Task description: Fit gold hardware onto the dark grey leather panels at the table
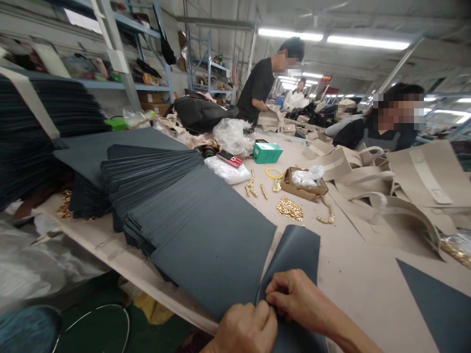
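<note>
A dark grey-blue sheet (300, 250), curled over on itself and leather-like, lies at the table's front edge. My left hand (246, 326) is closed at its left edge, fingers curled in. Close beside it, my right hand (294, 296) pinches the same edge from above. Any small part between the fingertips is hidden. Left of my hands a fanned stack of matching dark sheets (217, 230) spreads over the table. Small gold metal pieces (290, 209) lie in a pile beyond the curled sheet, with gold strings of pieces (251, 185) farther back.
A cardboard box (304, 190) with plastic bags, a green box (267, 152) and a red phone (230, 158) stand farther back. Beige bag parts (415, 181) heap at the right. Another dark sheet (437, 304) lies right. Several people work beyond the table.
</note>
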Demonstrator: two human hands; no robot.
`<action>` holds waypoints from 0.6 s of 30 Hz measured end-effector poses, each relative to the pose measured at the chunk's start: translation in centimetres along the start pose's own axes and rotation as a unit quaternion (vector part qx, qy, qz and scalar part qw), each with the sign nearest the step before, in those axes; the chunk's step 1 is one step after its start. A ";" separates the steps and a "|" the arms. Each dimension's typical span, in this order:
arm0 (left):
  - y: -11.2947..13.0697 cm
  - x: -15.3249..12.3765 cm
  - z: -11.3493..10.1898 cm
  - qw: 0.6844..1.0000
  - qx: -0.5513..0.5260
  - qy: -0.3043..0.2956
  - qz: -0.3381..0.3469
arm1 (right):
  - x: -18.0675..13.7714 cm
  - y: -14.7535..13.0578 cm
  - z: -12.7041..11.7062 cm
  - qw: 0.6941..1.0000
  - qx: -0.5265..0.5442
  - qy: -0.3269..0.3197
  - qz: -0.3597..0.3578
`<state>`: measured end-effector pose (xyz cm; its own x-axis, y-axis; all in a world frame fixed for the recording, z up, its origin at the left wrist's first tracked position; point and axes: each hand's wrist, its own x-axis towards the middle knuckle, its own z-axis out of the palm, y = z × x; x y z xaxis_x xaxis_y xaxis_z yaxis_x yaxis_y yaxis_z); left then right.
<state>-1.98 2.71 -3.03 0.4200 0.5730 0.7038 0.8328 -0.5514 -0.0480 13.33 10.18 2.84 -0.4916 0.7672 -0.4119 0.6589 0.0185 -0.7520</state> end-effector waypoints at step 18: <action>-0.1 -0.5 0.3 1.000 -0.002 -0.022 -0.009 | 2.4 -3.2 -0.9 0.981 -0.020 -0.047 0.186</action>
<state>-2.13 2.65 -3.64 0.4209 0.6082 0.6730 0.8388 -0.5434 -0.0335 10.59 12.50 4.69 -0.2627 0.6628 -0.7012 0.8240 -0.2240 -0.5204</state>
